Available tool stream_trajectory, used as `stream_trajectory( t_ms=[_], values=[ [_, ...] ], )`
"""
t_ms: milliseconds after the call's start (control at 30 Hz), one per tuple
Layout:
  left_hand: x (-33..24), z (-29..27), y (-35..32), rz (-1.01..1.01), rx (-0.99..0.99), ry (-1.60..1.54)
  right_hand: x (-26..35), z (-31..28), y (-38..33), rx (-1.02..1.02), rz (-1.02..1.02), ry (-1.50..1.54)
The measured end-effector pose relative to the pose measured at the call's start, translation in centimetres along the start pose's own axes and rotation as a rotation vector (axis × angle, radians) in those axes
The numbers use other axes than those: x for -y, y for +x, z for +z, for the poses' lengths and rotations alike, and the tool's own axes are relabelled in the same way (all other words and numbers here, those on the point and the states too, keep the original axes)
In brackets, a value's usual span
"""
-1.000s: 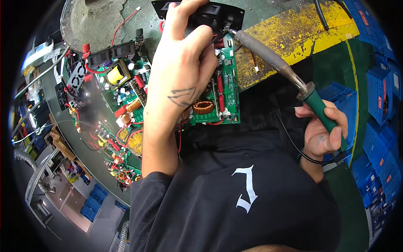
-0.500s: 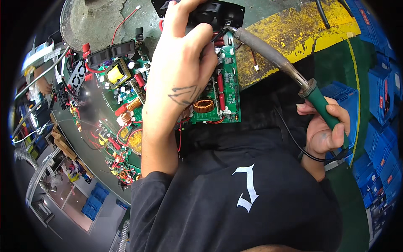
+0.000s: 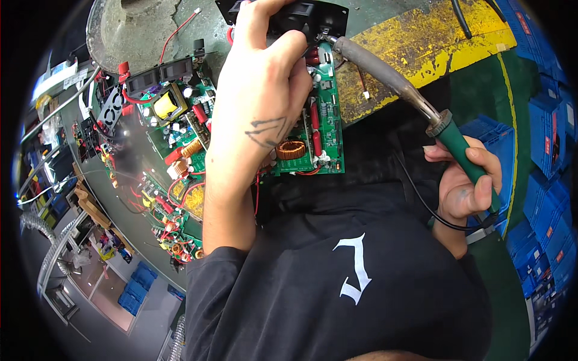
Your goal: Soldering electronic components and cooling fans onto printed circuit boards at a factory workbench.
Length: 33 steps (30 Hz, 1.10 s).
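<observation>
Little changes over 1 s: your left hand [image 3: 265, 90] still grips the green circuit board [image 3: 322, 129], right hand [image 3: 463, 183] fingers stay wrapped around the soldering iron [image 3: 397, 84], tip still at the board's top edge

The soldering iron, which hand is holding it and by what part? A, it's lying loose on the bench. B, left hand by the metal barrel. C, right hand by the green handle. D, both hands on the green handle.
C: the right hand grips the green handle of the soldering iron, while the left hand is on the green circuit board.
</observation>
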State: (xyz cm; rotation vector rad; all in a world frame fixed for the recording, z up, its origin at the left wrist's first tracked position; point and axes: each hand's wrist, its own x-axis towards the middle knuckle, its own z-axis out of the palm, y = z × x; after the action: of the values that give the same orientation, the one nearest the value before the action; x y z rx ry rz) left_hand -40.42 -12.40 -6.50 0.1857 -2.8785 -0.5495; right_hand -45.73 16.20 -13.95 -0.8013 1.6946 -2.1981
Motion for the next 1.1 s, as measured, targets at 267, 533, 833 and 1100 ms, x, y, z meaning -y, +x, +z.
stream_trajectory(
  t_ms=[267,533,833,1100],
  values=[
    [0.3,0.3,-0.1,-0.018,-0.013,-0.066,0.2,0.1,-0.1,-0.006,0.001,0.009],
    [0.3,0.2,0.1,-0.123,0.025,-0.171,-0.1,0.0,-0.1,0.004,-0.005,-0.006],
    [0.4,0.2,0.1,-0.118,0.007,-0.200,0.1,0.0,0.1,0.004,-0.012,-0.018],
    [0.3,-0.1,0.2,-0.077,-0.009,-0.216,0.0,0.0,0.3,0.015,-0.040,-0.039]
  ],
)
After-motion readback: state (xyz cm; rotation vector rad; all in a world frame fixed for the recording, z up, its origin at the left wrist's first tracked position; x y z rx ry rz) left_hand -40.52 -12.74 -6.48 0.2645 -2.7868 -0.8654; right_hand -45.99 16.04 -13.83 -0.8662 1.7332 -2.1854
